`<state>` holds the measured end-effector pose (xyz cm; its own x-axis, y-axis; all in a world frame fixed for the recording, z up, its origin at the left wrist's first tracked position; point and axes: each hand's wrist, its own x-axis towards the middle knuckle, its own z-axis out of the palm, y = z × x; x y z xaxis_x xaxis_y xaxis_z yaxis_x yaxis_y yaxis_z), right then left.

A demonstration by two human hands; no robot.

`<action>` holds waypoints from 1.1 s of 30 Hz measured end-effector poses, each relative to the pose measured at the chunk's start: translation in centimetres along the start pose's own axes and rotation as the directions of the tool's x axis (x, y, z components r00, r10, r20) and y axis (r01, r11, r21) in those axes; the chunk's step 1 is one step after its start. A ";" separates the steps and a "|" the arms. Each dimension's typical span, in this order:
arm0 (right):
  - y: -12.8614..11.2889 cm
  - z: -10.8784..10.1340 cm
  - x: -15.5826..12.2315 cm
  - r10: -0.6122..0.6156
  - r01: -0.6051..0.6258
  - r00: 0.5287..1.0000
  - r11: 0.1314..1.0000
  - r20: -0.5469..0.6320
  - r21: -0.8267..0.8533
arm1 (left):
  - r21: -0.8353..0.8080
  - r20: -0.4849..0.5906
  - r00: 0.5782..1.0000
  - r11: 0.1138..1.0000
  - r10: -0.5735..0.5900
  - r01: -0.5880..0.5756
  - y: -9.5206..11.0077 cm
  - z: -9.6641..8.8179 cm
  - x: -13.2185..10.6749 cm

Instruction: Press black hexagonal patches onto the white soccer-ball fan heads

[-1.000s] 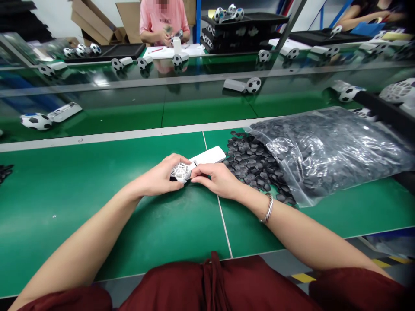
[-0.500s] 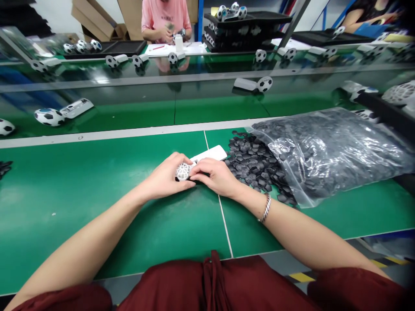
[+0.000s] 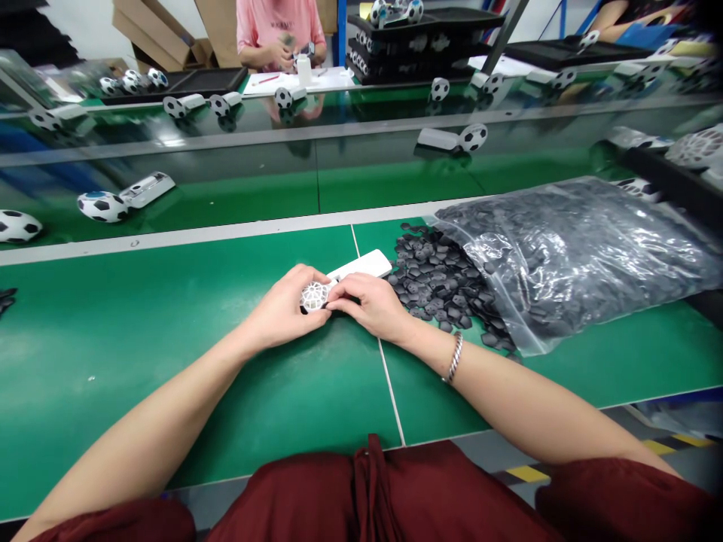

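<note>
A white device with a ball-shaped lattice head [image 3: 315,295] and a flat white handle [image 3: 364,265] lies on the green table [image 3: 141,339] in front of me. My left hand [image 3: 281,310] is wrapped round the lattice head. My right hand [image 3: 367,304] pinches at the head's right side with its fingertips; whatever small part it presses there is hidden. A pile of loose black pieces [image 3: 434,282] lies just right of my right hand, spilling from a clear plastic bag [image 3: 570,252].
Beyond the table runs a green conveyor belt [image 3: 350,181] carrying finished football-patterned devices [image 3: 105,205], [image 3: 463,138]. A person in a pink shirt [image 3: 276,30] works across the belt. Black trays [image 3: 429,38] are stacked at the back. Another person's arm [image 3: 621,22] shows at top right.
My right fingertips have moved in onto the lattice head. The devices on the belt have drifted to the right. Both hands stay on the device.
</note>
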<state>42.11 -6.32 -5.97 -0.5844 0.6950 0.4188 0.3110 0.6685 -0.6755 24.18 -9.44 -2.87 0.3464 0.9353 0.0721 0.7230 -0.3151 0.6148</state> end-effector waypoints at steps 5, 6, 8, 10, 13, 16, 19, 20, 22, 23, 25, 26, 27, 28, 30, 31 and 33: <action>-0.1 -0.6 -0.3 0.001 0.000 1.000 0.999 -0.019 0.045 | -0.075 -0.090 0.995 0.996 -0.046 0.040 0.0 0.7 0.1; -0.2 -0.7 -0.4 0.008 -0.007 1.000 0.999 -0.017 0.044 | -0.097 -0.095 0.993 0.994 -0.064 0.055 0.0 0.9 0.1; -0.4 -0.9 -0.7 0.026 -0.027 0.999 0.999 0.021 0.032 | -0.122 -0.107 0.991 0.990 -0.078 0.065 -0.1 1.2 0.2; -0.3 -1.3 -1.0 0.030 -0.030 0.998 1.000 0.050 -0.010 | -0.140 -0.124 0.989 0.988 -0.081 0.063 -0.4 1.4 0.4; 0.4 -2.2 -1.3 0.062 -0.055 0.996 0.990 0.057 -0.127 | -0.220 -0.119 0.989 0.974 -0.089 0.061 -0.8 1.3 0.5; 2.0 -3.4 -1.7 0.139 -0.118 0.989 0.933 0.041 -0.339 | -0.372 -0.116 0.977 0.920 -0.181 0.126 -1.7 0.8 0.6; 3.8 -4.4 -2.2 0.184 -0.136 0.982 0.847 0.043 -0.515 | -0.460 -0.165 0.937 0.865 -0.307 0.202 -3.2 -0.3 1.5; 4.2 -4.6 -2.4 0.181 -0.119 0.982 0.826 0.059 -0.551 | -0.473 -0.194 0.921 0.855 -0.339 0.215 -3.9 -0.8 2.1; 4.9 -4.7 -2.7 0.162 -0.072 0.982 0.798 0.097 -0.599 | -0.494 -0.273 0.874 0.838 -0.401 0.231 -5.2 -2.1 3.9; 5.1 -4.6 -2.8 0.156 -0.054 0.981 0.787 0.114 -0.615 | -0.493 -0.322 0.845 0.837 -0.428 0.236 -5.8 -3.0 5.0; 5.0 -4.3 -3.0 0.166 -0.050 0.978 0.768 0.123 -0.638 | -0.470 -0.425 0.774 0.845 -0.470 0.255 -7.0 -4.7 7.4; 4.9 -4.2 -2.9 0.178 -0.057 0.976 0.764 0.125 -0.643 | -0.448 -0.472 0.737 0.851 -0.484 0.273 -7.5 -5.5 8.5; 4.6 -4.0 -2.8 0.196 -0.068 0.972 0.762 0.129 -0.644 | -0.420 -0.513 0.702 0.858 -0.494 0.297 -7.9 -6.3 9.6; 4.1 -3.9 -2.7 0.220 -0.083 0.966 0.760 0.134 -0.645 | -0.386 -0.549 0.670 0.863 -0.499 0.326 -8.2 -6.9 10.4; 2.9 -3.8 -2.3 0.281 -0.124 0.949 0.749 0.144 -0.651 | -0.298 -0.604 0.625 0.867 -0.495 0.398 -8.2 -7.5 11.9; 2.1 -3.9 -2.1 0.319 -0.152 0.938 0.734 0.138 -0.662 | -0.245 -0.624 0.613 0.866 -0.485 0.436 -8.0 -7.4 12.6; 0.5 -3.9 -1.6 0.402 -0.211 0.906 0.705 0.136 -0.677 | -0.122 -0.649 0.611 0.855 -0.453 0.504 -7.0 -6.4 14.8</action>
